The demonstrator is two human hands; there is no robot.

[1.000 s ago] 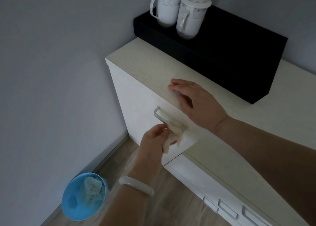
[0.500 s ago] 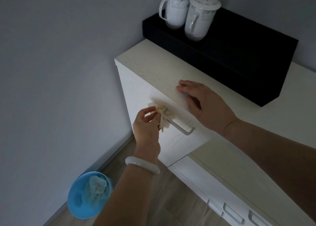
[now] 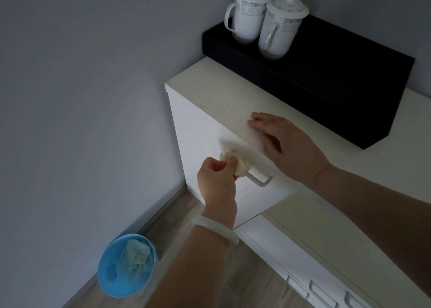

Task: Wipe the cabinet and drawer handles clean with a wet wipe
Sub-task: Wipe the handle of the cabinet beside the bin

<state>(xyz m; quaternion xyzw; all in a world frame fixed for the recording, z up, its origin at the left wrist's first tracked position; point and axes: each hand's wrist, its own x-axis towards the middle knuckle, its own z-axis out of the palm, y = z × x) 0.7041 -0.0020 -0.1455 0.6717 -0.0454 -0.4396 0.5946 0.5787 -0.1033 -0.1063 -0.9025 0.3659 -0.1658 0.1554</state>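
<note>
A white cabinet (image 3: 210, 130) stands in the room's corner, with a pale bar handle (image 3: 260, 179) on its door. My left hand (image 3: 217, 181) pinches a crumpled wet wipe (image 3: 240, 167) wrapped round the left part of that handle. The handle's right end shows bare. My right hand (image 3: 289, 144) lies flat with straight fingers on the cabinet's top edge, just above the handle. Several drawer handles (image 3: 324, 293) show on the lower white unit at the bottom right.
A black box (image 3: 326, 74) sits on the cabinet top against the wall, with two lidded white mugs (image 3: 247, 16) on it. A blue bin (image 3: 126, 265) holding crumpled wipes stands on the wood floor by the left wall.
My left hand slid the wipe from the handle's right end to its left end, then shifted slightly back along the bar. The right hand stays on the cabinet top.
</note>
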